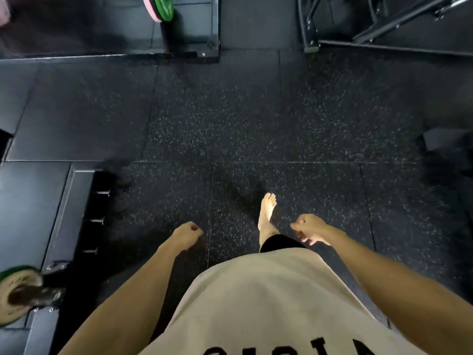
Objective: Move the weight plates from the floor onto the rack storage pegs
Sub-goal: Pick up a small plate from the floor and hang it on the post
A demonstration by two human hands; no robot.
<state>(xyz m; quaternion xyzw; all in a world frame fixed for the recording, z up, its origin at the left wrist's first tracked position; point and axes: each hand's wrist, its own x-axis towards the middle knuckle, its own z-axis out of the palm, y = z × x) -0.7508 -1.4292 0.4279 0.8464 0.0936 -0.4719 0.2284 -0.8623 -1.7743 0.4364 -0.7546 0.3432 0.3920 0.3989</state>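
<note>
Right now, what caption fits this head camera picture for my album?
Barefoot person crosses the speckled gym floor, left hand and right hand empty, green weight plate ahead.

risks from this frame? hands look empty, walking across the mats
1. The bare foot is unprotected: a dropped plate could crush toes once lifting starts.
2. The pink and green plates stand on edge at the top; they may roll or tip when gripped.
3. Both the left hand and right hand hold nothing, and the blurred green plate lies near the walking path, a possible trip point.
</note>
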